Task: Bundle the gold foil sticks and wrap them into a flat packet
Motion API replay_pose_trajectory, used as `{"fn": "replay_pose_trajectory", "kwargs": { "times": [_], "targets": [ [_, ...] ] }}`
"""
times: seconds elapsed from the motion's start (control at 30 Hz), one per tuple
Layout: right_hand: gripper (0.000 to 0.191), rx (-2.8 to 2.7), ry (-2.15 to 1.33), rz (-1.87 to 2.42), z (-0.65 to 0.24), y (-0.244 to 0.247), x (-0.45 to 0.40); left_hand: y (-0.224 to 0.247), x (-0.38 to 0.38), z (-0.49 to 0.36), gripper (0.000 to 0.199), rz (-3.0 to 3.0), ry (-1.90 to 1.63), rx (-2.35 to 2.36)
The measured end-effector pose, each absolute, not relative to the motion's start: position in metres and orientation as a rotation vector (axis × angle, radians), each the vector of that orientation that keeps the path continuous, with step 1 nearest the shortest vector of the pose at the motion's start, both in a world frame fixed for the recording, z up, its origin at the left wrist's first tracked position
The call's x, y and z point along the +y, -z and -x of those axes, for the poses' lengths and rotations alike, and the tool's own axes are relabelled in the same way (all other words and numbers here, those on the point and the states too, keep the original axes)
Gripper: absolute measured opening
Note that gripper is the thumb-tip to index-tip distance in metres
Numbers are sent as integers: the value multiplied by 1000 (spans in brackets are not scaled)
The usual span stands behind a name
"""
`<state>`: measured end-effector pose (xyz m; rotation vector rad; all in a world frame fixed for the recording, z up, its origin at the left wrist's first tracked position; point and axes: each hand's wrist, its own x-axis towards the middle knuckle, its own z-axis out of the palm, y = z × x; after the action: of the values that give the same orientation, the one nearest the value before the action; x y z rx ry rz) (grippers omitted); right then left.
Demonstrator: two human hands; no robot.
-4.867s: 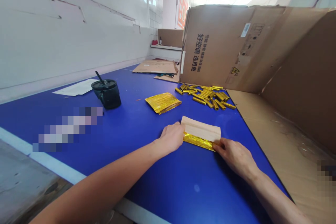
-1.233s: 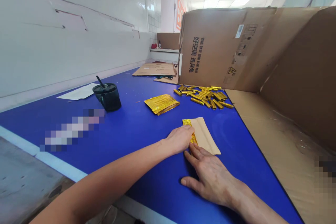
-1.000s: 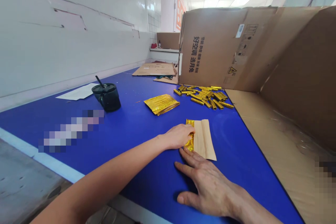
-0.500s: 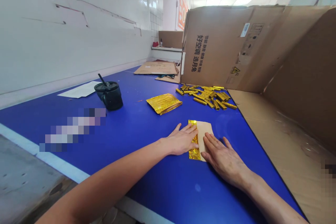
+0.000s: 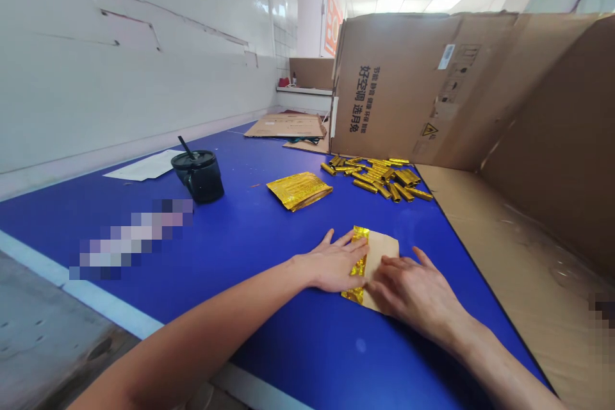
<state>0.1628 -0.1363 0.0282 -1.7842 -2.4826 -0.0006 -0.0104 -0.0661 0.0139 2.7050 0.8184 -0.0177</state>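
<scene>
A sheet of gold foil paper (image 5: 382, 244) lies pale side up on the blue table, tilted slightly. Along its left side runs a shiny gold strip (image 5: 354, 295), which looks folded over. My left hand (image 5: 336, 261) lies flat across that strip with its fingers spread, pressing on it. Over the right part of the sheet is my right hand (image 5: 413, 285), its fingers bent and a little blurred, the outermost one sticking out. Its thumb side comes close to my left thumb. Whether those fingertips pinch the paper is hidden.
Farther back lies a stack of gold sheets (image 5: 298, 191). Several small gold tubes (image 5: 384, 176) are heaped by the large cardboard box (image 5: 408, 90). A dark lidded mug (image 5: 202, 176) stands at left, beside white paper (image 5: 141, 168). Flat cardboard (image 5: 286, 125) rests behind.
The sheet has turned slightly clockwise and shifted a little right and nearer. My left hand has moved slightly with it. My right fingers, flat on the sheet before, are now bent.
</scene>
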Motion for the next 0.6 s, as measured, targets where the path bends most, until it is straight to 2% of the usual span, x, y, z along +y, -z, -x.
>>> {"fn": "replay_pose_trajectory", "kwargs": {
  "times": [0.17,0.33,0.6],
  "targets": [
    [35,-2200,-179,1601,-174,-23,-127,-19,-76,7,63,-2717,85,703],
    [40,-2341,-421,1544,-177,-16,-119,-20,-84,3,59,-2733,84,633],
    [41,-2414,-342,1658,-183,-12,-114,-25,-86,8,46,-2759,60,596]
  ]
}}
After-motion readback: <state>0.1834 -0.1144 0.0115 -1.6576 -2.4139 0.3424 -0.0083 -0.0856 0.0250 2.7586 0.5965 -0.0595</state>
